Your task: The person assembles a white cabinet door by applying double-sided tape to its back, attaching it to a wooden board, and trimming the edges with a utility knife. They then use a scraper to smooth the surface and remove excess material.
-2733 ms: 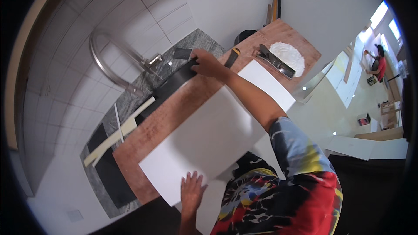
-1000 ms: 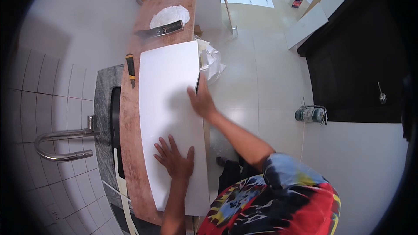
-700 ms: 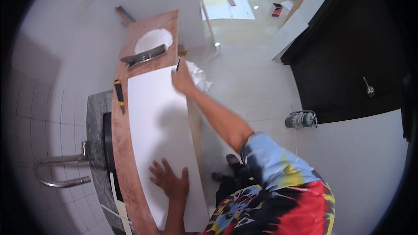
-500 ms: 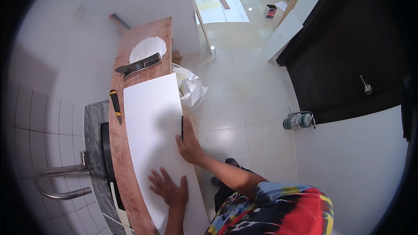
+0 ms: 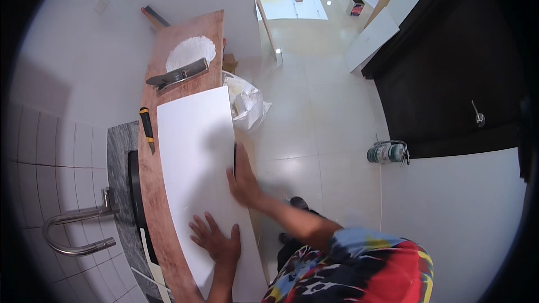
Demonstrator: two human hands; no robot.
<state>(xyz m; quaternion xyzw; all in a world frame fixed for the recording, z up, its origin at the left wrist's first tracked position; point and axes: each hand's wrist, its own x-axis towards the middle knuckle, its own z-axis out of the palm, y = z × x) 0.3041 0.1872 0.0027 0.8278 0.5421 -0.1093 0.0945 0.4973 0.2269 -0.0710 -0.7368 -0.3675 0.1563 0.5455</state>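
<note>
A long white sheet (image 5: 193,129) lies on a reddish-brown board (image 5: 149,171). My left hand (image 5: 216,241) rests flat on the sheet with fingers spread. At the sheet's right edge, my right hand (image 5: 245,182) is closed around a thin black flat-edged tool (image 5: 234,159), mostly hidden by the palm; its exact kind does not show. Left of the sheet lies a black and yellow utility knife (image 5: 146,129). Beyond the sheet's far end, a dark hand plane (image 5: 178,74) lies beside a round white patch (image 5: 192,53).
A curved metal faucet (image 5: 78,247) stands left beside grey stone (image 5: 120,140). A white plastic bag (image 5: 250,104) sits right of the board. A fire extinguisher (image 5: 387,152) is near the dark door (image 5: 449,78). Panels (image 5: 309,3) and a tin (image 5: 355,7) lie farther off.
The view has shifted slightly, so most things sit a little higher. My right hand and forearm are now blurred by motion, still along the sheet's edge. My left hand stays flat.
</note>
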